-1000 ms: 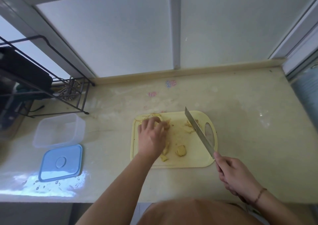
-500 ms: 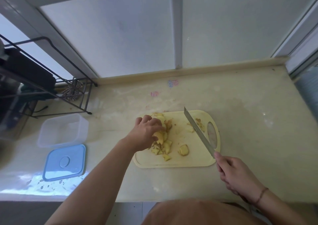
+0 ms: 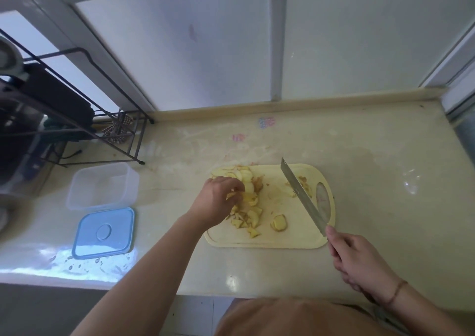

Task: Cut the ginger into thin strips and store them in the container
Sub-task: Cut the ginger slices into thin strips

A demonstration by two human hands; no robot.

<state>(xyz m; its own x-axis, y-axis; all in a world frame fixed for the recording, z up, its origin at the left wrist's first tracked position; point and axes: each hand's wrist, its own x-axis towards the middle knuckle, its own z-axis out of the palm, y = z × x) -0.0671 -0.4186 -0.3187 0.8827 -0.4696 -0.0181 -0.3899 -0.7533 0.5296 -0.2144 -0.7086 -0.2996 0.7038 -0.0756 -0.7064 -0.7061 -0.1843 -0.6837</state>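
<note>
I observe the left hand (image 3: pixel 214 200) with fingers pinching ginger slices (image 3: pixel 248 204) on the cutting board (image 3: pixel 282 238). The right hand (image 3: pixel 357 261) grips the knife (image 3: pixel 302 194), blade above the board, right of the slices. The container (image 3: pixel 102 185) sits open on the counter (image 3: pixel 385 181), well left of the fingers.

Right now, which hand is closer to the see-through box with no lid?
The left hand. It rests on the ginger slices on the cutting board, just right of the container. The right hand grips the knife past the board's far side.
</note>
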